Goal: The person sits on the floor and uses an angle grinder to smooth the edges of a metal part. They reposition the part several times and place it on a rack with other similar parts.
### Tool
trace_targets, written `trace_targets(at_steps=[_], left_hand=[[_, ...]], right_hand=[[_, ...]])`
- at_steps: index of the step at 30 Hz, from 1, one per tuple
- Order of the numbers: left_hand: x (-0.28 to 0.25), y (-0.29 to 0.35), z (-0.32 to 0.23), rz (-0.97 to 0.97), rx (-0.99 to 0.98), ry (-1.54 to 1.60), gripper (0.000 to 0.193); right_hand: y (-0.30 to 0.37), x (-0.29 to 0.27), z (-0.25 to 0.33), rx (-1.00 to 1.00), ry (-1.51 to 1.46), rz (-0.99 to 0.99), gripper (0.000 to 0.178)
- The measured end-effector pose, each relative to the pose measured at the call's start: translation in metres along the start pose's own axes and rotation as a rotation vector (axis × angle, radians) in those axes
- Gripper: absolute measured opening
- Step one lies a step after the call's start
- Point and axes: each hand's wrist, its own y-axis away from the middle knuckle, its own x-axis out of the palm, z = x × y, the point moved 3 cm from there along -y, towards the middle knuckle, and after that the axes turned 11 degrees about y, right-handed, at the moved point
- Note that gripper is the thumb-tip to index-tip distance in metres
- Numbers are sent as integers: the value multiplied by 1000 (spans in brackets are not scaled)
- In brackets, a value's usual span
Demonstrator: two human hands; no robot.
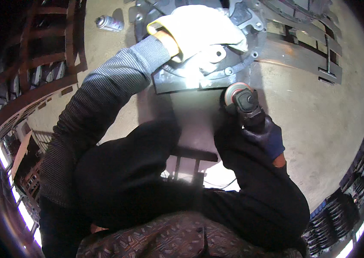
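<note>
A large round metal casting (254,54) with bolt holes along its rim lies in front of me, at the top of the view. Across it rests my left hand (201,32), in a white glove with a yellow cuff. Bright glare washes out the glove, so its fingers do not show clearly. My right hand (264,134), in a dark glove, is wrapped round an angle grinder (247,102) above my right knee. The grinder's round disc (233,91) sits just below the casting's lower right edge, apart from it. Whether the disc spins I cannot tell.
A spray can (110,23) lies on the floor at the upper left. Dark metal racks (46,32) stand at the left. Flat metal plates and frames (302,60) lie at the upper right. Between my legs is a dark stand (194,154), with a cable (220,185) below it.
</note>
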Motion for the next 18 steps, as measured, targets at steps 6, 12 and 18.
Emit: trace_targets(at_steps=[6, 12, 18], left_hand=[[-25, 8, -8, 91, -150, 3, 37], [-49, 5, -4, 300, -293, 94, 36], [-15, 1, -13, -206, -43, -17, 40]], right_hand=[[2, -2, -3, 26, 91, 11, 82], [4, 2, -8, -2, 143, -27, 83], [6, -4, -1, 27, -33, 8, 75]])
